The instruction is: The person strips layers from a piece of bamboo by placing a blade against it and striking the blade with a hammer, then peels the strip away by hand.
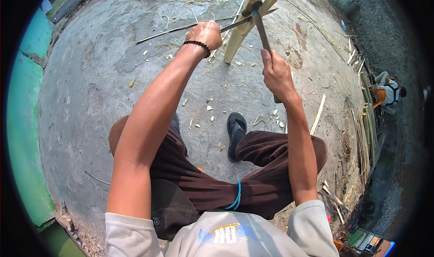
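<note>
My left hand (205, 34), with a dark bead bracelet at the wrist, is closed in a fist around the near end of a long dark knife (235, 24). The knife's blade runs right, across a pale split length of bamboo (234, 44) that forks into two arms at the top. My right hand (277, 74) grips the wooden handle of a hammer-like tool (262, 33) bound with teal near its top. Its dark head is at the crossing of blade and bamboo; whether they touch I cannot tell. The knife's handle is hidden in my fist.
A thin dark stick (165, 34) extends left from behind my left hand. Pale chips and straw litter the concrete floor (90, 103). Long bamboo strips (364, 139) lie at the right edge, near a seated person (389, 91). A green wall (25, 121) borders the left.
</note>
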### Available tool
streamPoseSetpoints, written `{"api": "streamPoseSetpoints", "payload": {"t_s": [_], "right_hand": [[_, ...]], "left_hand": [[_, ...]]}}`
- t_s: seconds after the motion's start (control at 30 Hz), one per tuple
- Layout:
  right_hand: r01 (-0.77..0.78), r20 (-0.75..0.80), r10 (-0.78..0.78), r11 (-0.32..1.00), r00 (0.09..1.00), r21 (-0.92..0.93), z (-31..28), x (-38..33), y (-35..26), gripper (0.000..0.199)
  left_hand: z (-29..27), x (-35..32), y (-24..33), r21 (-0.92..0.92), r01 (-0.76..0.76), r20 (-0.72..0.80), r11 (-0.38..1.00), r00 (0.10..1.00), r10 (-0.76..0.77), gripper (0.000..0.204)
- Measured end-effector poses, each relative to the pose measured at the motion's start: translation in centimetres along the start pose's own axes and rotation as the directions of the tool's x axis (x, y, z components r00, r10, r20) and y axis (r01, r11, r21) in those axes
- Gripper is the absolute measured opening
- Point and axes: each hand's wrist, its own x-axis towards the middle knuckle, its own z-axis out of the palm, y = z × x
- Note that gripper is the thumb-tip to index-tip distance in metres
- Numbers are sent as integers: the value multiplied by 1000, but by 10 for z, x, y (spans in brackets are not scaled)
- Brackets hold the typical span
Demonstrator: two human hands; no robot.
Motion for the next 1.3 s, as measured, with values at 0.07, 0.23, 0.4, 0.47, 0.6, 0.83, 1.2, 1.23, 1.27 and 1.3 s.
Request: {"api": "streamPoseSetpoints", "payload": {"t_s": [0.07,0.23,0.4,0.47,0.6,0.83,1.2,1.23,1.27,1.3], "right_hand": [[-57,7,57,988,998,146,-45,-13,-38,39],[86,-235,-9,943,972,320,-39,-11,-30,37],[-167,166,152,983,974,81,4,-9,2,41],[-108,127,90,984,988,139,-18,-8,-10,42],[86,-161,-19,904,987,418,-85,-16,-51,43],[-23,-244,129,919,961,393,-53,11,1,45],[-359,129,336,892,933,275,-15,-11,66,42],[-358,63,363,851,930,383,-34,-3,36,43],[-346,-2,397,803,918,485,-56,2,8,44],[-196,-108,314,790,943,581,-72,4,0,42]], "left_hand": [[-28,-4,10,12,20,183,1000,983,-21,33],[-30,0,-1,19,23,161,1000,987,-26,31],[-10,-1,-11,-38,33,194,999,981,-25,32],[-6,-3,-4,-5,70,182,998,981,-68,31],[-26,-16,-6,26,67,183,997,981,-71,30],[-19,0,-15,30,-23,103,999,994,20,26],[-27,11,-2,71,-14,186,997,982,1,29],[-26,14,-13,87,-9,170,996,985,-6,29],[-25,17,-20,100,-7,153,995,988,-8,29],[-28,19,-18,95,-11,157,995,988,-4,29]]}}
